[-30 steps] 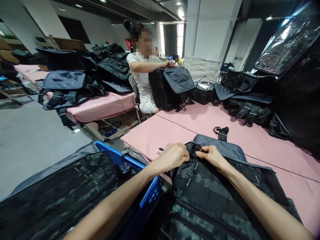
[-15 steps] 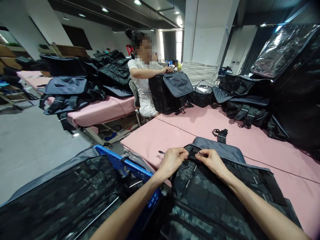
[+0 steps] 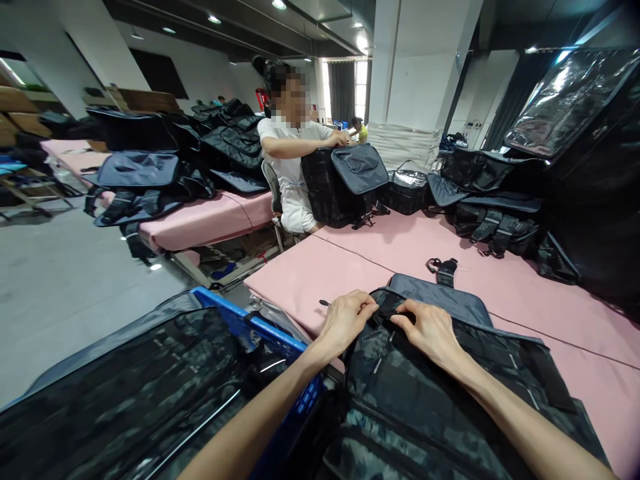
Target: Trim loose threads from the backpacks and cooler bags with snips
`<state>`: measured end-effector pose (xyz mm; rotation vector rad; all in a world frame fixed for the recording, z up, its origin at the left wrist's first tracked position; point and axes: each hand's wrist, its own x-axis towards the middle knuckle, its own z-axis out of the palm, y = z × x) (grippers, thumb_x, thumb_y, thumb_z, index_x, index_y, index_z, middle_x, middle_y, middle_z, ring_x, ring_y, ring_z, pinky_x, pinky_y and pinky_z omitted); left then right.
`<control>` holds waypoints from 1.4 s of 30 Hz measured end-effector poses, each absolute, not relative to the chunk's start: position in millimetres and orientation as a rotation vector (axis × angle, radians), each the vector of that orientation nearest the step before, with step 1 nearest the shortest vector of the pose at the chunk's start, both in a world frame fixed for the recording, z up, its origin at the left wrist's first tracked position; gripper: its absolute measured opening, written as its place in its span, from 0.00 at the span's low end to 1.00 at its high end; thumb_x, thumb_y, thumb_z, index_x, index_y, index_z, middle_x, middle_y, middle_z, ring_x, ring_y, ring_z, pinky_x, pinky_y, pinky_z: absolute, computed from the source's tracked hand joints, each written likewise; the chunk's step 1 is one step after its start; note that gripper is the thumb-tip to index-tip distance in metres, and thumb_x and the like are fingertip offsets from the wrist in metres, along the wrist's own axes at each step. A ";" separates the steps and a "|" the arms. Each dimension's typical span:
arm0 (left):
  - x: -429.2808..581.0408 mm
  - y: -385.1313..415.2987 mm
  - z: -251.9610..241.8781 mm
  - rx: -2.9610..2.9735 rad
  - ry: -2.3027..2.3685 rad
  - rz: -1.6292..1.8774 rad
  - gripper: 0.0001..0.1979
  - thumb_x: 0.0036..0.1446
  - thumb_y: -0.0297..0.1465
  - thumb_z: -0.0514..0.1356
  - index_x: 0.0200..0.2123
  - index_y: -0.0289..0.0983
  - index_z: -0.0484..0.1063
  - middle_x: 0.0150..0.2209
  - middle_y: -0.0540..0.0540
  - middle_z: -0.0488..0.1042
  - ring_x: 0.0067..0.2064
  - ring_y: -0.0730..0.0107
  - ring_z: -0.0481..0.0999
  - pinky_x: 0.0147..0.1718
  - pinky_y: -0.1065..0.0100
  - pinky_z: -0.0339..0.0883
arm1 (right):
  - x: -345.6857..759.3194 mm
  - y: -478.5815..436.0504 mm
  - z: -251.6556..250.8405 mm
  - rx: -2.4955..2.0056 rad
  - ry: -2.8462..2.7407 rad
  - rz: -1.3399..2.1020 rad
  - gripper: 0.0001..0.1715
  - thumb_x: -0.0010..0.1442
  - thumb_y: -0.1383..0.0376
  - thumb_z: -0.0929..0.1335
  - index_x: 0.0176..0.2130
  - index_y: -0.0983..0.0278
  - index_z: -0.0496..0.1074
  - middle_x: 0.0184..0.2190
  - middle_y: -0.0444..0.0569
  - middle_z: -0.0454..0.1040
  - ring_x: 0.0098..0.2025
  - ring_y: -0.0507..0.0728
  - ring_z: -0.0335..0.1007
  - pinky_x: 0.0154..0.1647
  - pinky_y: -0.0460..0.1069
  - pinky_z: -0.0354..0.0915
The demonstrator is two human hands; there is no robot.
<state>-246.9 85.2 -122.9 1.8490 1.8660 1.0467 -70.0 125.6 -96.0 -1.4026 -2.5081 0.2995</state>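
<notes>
Big dark camouflage fabric backpack (image 3: 410, 387) sits near right on the pink cloth-covered table (image 3: 300, 273). Left hand (image 3: 349, 319)'s pinching its far-left corner, probably steadying floppy fabric; right hand (image 3: 430, 327)'s kinda narrow, can't tell if gripping.

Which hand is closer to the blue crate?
Left. The left hand is at the edge of the black bag, right of the blue crate; the right hand is farther right, at the same bag.
</notes>
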 end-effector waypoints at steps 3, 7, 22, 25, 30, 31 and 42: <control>-242.9 85.7 -122.9 1.863 1.840 1.059 0.08 0.55 0.31 0.54 0.29 0.37 0.72 0.29 0.50 0.73 0.29 0.72 0.68 0.30 0.71 0.57 | -73.6 123.3 -96.5 -1.369 -2.532 0.283 0.14 0.58 0.56 0.63 0.37 0.59 0.73 0.31 0.46 0.77 0.35 0.57 0.72 0.31 0.47 0.54; -247.1 88.1 -122.7 1.762 1.721 1.149 0.08 0.52 0.31 0.54 0.26 0.36 0.70 0.26 0.50 0.71 0.29 0.72 0.67 0.30 0.71 0.57 | -72.4 124.5 -92.9 -1.386 -2.517 0.325 0.12 0.58 0.58 0.63 0.34 0.59 0.74 0.29 0.46 0.77 0.33 0.56 0.71 0.30 0.47 0.53; -260.2 73.7 -118.1 1.659 1.529 1.126 0.09 0.50 0.33 0.53 0.23 0.34 0.66 0.22 0.52 0.64 0.26 0.74 0.62 0.26 0.73 0.54 | -73.1 129.6 -80.9 -1.340 -2.482 0.442 0.14 0.57 0.56 0.63 0.36 0.58 0.74 0.29 0.45 0.76 0.33 0.56 0.70 0.33 0.47 0.54; -262.4 72.8 -119.1 1.700 1.540 1.120 0.09 0.50 0.32 0.53 0.23 0.34 0.67 0.24 0.51 0.65 0.27 0.74 0.63 0.27 0.73 0.56 | -73.2 128.2 -81.9 -1.322 -2.575 0.412 0.13 0.56 0.56 0.63 0.35 0.58 0.75 0.27 0.45 0.76 0.31 0.56 0.70 0.31 0.47 0.53; -262.0 73.0 -120.3 1.693 1.574 1.133 0.09 0.50 0.32 0.53 0.24 0.34 0.67 0.23 0.51 0.66 0.27 0.74 0.63 0.25 0.73 0.56 | -71.5 125.5 -84.0 -1.343 -2.548 0.458 0.15 0.58 0.56 0.62 0.36 0.59 0.74 0.25 0.44 0.75 0.29 0.54 0.69 0.30 0.46 0.53; -260.3 73.4 -119.9 1.695 1.575 1.135 0.09 0.50 0.32 0.53 0.24 0.34 0.67 0.23 0.51 0.66 0.26 0.74 0.63 0.25 0.73 0.56 | -72.5 124.8 -84.5 -1.338 -2.544 0.458 0.15 0.58 0.56 0.62 0.36 0.59 0.74 0.26 0.44 0.75 0.29 0.54 0.69 0.30 0.46 0.53; -289.1 89.2 -137.2 1.551 1.906 1.470 0.15 0.50 0.26 0.52 0.42 0.35 0.69 0.40 0.42 0.72 0.45 0.62 0.69 0.46 0.62 0.61 | -63.7 134.5 -90.9 -1.339 -2.242 0.634 0.17 0.56 0.53 0.63 0.40 0.60 0.71 0.31 0.44 0.75 0.34 0.55 0.70 0.34 0.47 0.57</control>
